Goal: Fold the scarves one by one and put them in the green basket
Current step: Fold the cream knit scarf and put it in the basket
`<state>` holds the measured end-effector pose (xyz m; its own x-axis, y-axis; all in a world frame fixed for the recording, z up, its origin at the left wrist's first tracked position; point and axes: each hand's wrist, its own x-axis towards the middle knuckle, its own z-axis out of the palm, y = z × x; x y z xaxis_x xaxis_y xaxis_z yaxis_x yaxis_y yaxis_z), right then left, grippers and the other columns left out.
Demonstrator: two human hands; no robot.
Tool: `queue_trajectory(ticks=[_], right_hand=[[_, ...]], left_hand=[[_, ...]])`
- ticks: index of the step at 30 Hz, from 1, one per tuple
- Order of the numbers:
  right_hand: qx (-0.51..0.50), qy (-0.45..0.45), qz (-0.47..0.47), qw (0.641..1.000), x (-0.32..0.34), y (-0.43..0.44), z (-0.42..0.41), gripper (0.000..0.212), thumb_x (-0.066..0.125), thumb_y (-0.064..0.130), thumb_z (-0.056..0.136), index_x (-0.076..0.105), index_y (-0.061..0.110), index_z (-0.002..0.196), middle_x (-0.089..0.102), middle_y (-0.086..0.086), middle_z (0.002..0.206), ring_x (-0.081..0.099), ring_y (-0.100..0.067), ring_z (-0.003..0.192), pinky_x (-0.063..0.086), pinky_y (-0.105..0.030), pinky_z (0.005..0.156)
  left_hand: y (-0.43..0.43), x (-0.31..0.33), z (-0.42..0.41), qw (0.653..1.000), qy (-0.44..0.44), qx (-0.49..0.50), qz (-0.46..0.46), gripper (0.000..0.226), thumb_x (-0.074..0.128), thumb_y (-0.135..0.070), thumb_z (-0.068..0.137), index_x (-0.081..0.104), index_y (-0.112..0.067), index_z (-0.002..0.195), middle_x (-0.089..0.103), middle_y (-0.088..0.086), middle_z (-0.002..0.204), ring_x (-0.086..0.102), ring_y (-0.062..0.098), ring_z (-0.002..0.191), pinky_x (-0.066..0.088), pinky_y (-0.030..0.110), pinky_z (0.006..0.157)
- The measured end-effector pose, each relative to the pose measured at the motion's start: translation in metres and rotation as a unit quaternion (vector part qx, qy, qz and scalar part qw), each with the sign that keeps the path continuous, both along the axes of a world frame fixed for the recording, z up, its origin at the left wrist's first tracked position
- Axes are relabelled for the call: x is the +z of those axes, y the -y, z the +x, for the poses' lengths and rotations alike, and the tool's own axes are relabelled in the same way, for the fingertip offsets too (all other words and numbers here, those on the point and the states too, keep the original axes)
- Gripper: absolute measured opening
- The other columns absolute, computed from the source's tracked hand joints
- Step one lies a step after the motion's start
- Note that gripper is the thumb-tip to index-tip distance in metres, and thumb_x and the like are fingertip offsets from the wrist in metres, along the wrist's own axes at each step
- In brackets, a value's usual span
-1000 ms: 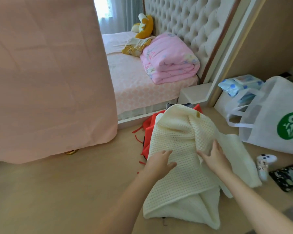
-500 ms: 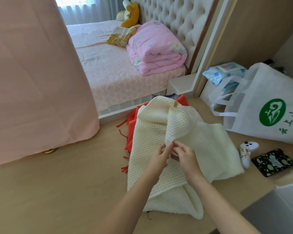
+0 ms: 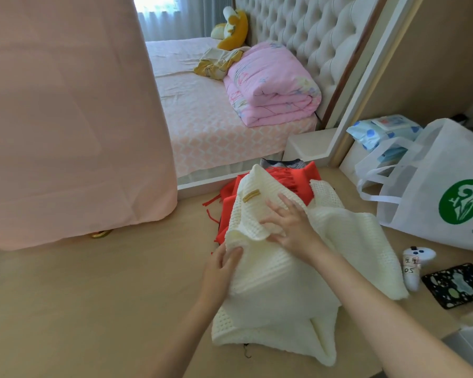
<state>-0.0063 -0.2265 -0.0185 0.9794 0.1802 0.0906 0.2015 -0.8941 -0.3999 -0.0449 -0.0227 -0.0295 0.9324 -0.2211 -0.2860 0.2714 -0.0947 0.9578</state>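
While the cream scarf (image 3: 279, 290) lies half-folded on the tan surface (image 3: 93, 309) straight ahead, the left hand (image 3: 220, 266) pinches its rolled near-left corner, thumb on top of the knit. The right hand (image 3: 295, 227) rests flat on the upper fold with fingers spread wide and holds nothing. A small brown tag (image 3: 251, 195) shows on that fold. Under the far end of the cream scarf lies a red scarf (image 3: 303, 181), its fringe spilling out to the left. Behind that, a strip of dark grey cloth (image 3: 281, 162) peeks out, too little of it showing to say what it is. To the right stands a white bag (image 3: 426, 203) with a green emblem, its handles drooping toward the scarves. Its mouth faces away, so its contents cannot be made out, and its right side is cut off by the frame edge. A blue dotted pack (image 3: 380, 129) sits at the bag's far side; whether it is in the bag or behind it cannot be told. Near the bag's front lie a white controller (image 3: 415, 264) and, just beside it, a dark patterned pouch (image 3: 459, 285). On the left, a large pink cloth (image 3: 66, 118) covers whatever stands beneath it, with only a gold-coloured bit (image 3: 100, 233) showing under its hem.
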Motion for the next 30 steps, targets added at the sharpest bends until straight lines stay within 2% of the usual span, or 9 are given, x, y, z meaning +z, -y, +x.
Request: queue_trajectory(ticks=[3,6,9,13,17,23,25,27,30], right_hand=[[0.002,0.018,0.072,0.997,0.008,-0.039,0.005,0.014,0.058,0.011,0.092,0.067,0.015,0.102,0.064,-0.003,0.122,0.049,-0.02,0.125,0.013,-0.024,0.111],[0.007,-0.008,0.112,0.994,0.019,-0.089,0.011,0.017,0.046,0.013,0.098,0.061,0.012,0.107,0.062,0.004,0.09,0.053,-0.016,0.099,0.026,-0.023,0.1],[0.067,-0.057,0.112,0.99,0.019,-0.144,0.025,0.018,0.044,0.023,0.1,0.059,0.016,0.107,0.064,-0.001,0.098,0.058,-0.023,0.095,0.043,-0.033,0.087],[0.155,-0.051,0.088,0.983,0.022,-0.241,0.038,0.02,0.048,0.023,0.099,0.064,0.011,0.103,0.068,-0.007,0.098,0.061,-0.024,0.088,0.045,-0.034,0.077],[0.267,-0.069,0.052,0.96,0.023,-0.354,0.033,0.024,0.045,0.027,0.1,0.057,0.011,0.087,0.061,-0.008,0.081,0.056,-0.025,0.076,0.041,-0.039,0.07],[0.368,-0.029,0.012,0.929,-0.005,-0.509,0.004,0.027,0.062,0.015,0.087,0.064,0.007,0.113,0.06,-0.014,0.112,0.054,-0.033,0.102,0.043,-0.041,0.088],[0.376,-0.079,-0.037,0.923,-0.025,-0.536,-0.014,0.046,0.057,0.021,0.092,0.048,0.009,0.135,0.045,-0.013,0.14,0.042,-0.033,0.124,0.033,-0.042,0.104],[0.418,-0.15,-0.12,0.888,-0.056,-0.547,-0.039,0.059,0.042,0.037,0.098,0.023,0.016,0.15,0.014,-0.006,0.159,0.018,-0.027,0.142,0.014,-0.038,0.116],[0.479,-0.164,-0.215,0.835,-0.106,-0.551,-0.075,0.071,0.024,0.057,0.096,0.0,0.022,0.152,-0.011,0.0,0.158,-0.015,-0.022,0.145,-0.005,-0.041,0.12]], left_hand=[[-0.046,-0.001,-0.014,0.996,-0.034,0.072,0.037,0.009,0.058,-0.033,0.093,0.055,-0.041,0.088,0.062,-0.018,0.089,0.058,0.002,0.087,0.045,0.025,0.078],[-0.113,-0.011,-0.034,0.984,-0.048,0.147,0.088,0.02,0.058,-0.027,0.094,0.055,-0.039,0.079,0.061,-0.019,0.073,0.054,-0.002,0.079,0.04,0.022,0.072],[-0.185,-0.024,-0.058,0.968,-0.045,0.22,0.115,0.016,0.066,-0.045,0.081,0.065,-0.043,0.065,0.064,-0.014,0.066,0.058,0.011,0.079,0.041,0.02,0.07],[-0.273,-0.032,-0.093,0.953,-0.031,0.266,0.144,0.046,0.056,-0.001,0.093,0.067,-0.027,0.057,0.057,-0.012,0.051,0.048,-0.007,0.05,0.034,0.01,0.052],[-0.357,-0.032,-0.133,0.908,-0.062,0.379,0.17,0.027,0.055,-0.005,0.094,0.064,-0.009,0.069,0.057,0.004,0.063,0.051,0.004,0.058,0.037,0.017,0.057],[-0.472,-0.04,-0.204,0.822,-0.084,0.494,0.272,0.023,0.07,-0.03,0.087,0.069,-0.009,0.096,0.066,0.019,0.091,0.06,0.034,0.092,0.044,0.037,0.079],[-0.5,-0.058,-0.223,0.793,-0.12,0.44,0.404,0.051,0.065,-0.038,0.087,0.06,-0.001,0.122,0.062,0.026,0.113,0.056,0.044,0.106,0.044,0.053,0.09],[-0.514,-0.092,-0.242,0.752,-0.132,0.398,0.508,0.078,0.036,-0.066,0.091,0.052,-0.001,0.131,0.059,0.032,0.116,0.059,0.049,0.101,0.05,0.06,0.078],[-0.477,-0.124,-0.263,0.8,-0.04,0.279,0.529,0.071,0.015,-0.068,0.092,0.02,-0.03,0.152,0.036,0.006,0.15,0.034,0.022,0.14,0.037,0.043,0.104]])
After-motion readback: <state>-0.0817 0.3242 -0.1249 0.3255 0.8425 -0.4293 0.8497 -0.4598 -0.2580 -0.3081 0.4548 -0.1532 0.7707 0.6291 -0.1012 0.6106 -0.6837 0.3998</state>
